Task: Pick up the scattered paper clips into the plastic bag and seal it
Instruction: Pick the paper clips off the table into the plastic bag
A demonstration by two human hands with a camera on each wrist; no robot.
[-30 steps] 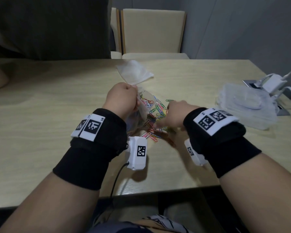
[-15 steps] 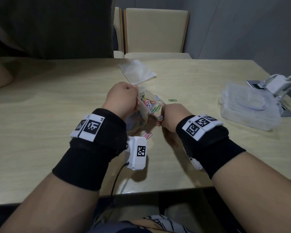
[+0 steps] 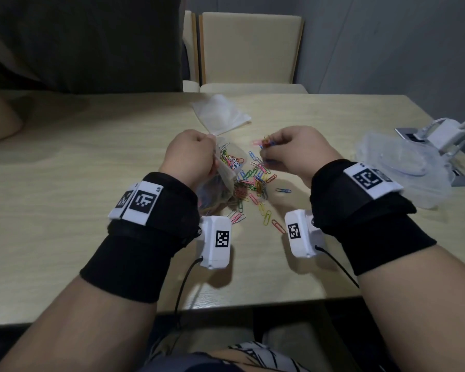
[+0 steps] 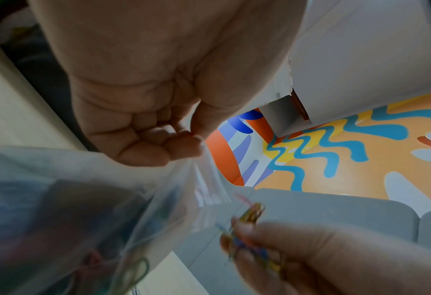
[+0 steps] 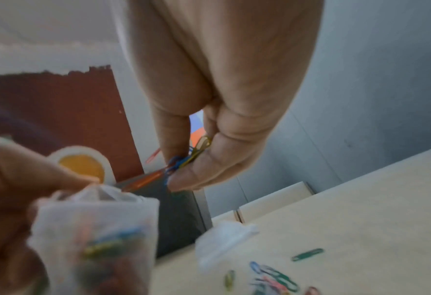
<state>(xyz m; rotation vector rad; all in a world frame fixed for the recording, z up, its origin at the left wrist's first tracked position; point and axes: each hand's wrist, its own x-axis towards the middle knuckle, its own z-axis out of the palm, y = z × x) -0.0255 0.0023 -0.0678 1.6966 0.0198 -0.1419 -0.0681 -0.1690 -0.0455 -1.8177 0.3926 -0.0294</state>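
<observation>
- No readable words, brands or numbers showed in any view.
- Black-and-white square code markers stood on the white wristband tags (image 3: 142,202) and on the white wrist camera housings (image 3: 222,238); they held no letters.

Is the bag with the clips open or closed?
Open: the left hand holds the plastic bag by its gaping top.

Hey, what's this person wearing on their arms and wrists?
Both forearms are bare below wide black wristbands. Each band carries white tags printed with black square codes. A white boxy camera unit with its own code and a thin black cable sits at each wrist.
</observation>
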